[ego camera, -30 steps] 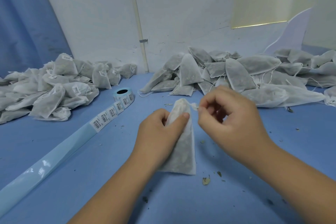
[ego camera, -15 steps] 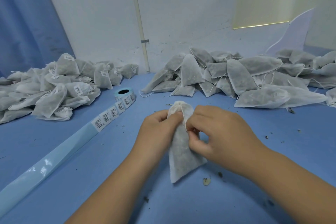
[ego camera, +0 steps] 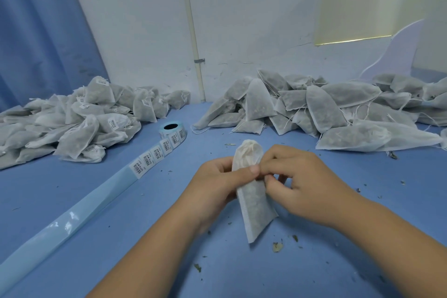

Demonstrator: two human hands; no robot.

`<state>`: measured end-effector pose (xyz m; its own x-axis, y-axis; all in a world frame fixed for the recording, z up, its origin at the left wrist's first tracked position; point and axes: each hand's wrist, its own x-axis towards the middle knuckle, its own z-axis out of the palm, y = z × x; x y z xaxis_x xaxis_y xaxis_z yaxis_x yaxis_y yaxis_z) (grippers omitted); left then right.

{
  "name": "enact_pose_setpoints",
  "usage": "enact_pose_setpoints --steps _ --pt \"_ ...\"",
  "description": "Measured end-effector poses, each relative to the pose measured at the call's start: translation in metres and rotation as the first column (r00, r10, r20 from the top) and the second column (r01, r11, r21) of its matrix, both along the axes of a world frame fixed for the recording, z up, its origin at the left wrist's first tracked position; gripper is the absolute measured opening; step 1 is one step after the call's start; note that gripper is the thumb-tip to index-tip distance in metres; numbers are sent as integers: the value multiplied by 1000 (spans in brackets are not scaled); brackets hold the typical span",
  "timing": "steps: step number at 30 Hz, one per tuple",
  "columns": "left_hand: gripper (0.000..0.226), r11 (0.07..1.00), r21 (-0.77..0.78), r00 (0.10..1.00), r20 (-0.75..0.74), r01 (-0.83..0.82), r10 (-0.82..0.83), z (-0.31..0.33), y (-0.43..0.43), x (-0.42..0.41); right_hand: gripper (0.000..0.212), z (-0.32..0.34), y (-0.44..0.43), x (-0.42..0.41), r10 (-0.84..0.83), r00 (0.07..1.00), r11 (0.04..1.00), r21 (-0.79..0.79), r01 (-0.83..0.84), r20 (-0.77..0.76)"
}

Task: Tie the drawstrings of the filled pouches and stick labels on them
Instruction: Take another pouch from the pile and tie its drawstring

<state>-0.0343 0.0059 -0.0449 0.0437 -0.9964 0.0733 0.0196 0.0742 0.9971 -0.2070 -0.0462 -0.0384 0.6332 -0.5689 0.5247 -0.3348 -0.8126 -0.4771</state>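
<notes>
Nearest, dried leaf crumbs (ego camera: 277, 247) lie scattered on the blue table (ego camera: 121, 261) between the person's two bare forearms. Just beyond them, both hands meet around one filled pouch (ego camera: 254, 203), held roughly upright over the table at the middle of the view, its lower corner pointing down toward the crumbs; whether that corner touches the table cannot be told. The left hand (ego camera: 217, 184) grasps the pouch just under its gathered top, fingers curled behind and thumb laid across the front. The right hand (ego camera: 304, 184) has its fingers curled in, pinching at the pouch's right side just below the bunched mouth; the drawstring itself is too fine to make out there. To the left, a pale blue backing strip (ego camera: 72, 220) runs diagonally across the table, carrying a row of barcode labels (ego camera: 154, 155) up to the label roll (ego camera: 172, 128). Farther back on the left sits a heap of labelled pouches (ego camera: 84, 123); farther back on the right, a heap of unlabelled pouches (ego camera: 321, 109) with loose strings. Behind both stand a white wall (ego camera: 242, 19) with a thin vertical pipe (ego camera: 191, 31), and a blue curtain (ego camera: 36, 31) at far left.
</notes>
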Motion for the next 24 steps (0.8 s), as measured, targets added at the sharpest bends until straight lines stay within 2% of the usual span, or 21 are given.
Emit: enact_pose_setpoints --steps 4,6,8,10,12,16,21,24 --pt "16 1000 3 1000 -10 -16 16 1 -2 5 38 1 2 3 22 981 979 195 -61 193" --pt "11 1000 12 1000 -21 -14 14 2 -1 11 39 2 5 6 20 968 954 284 -94 252" --pt "13 1000 20 1000 -26 3 -3 5 2 18 37 1 10 11 5 949 924 362 -125 316" --pt "26 999 44 1000 -15 4 -3 5 9 27 37 -1 16 18 -7 926 877 447 -176 378" --pt "31 995 85 999 2 -52 52 5 17 40 35 -2 21 27 -30 914 827 524 -204 404" --pt "4 941 135 946 -56 -310 319 14 35 80 31 -7 26 59 -62 967 838 539 -83 247" --pt "6 797 207 755 -256 -567 604 37 47 149 33 -6 28 121 29 992 839 536 -91 122" --pt "6 762 245 687 -331 -599 647 32 51 183 28 -5 20 163 36 998 861 506 -55 48"
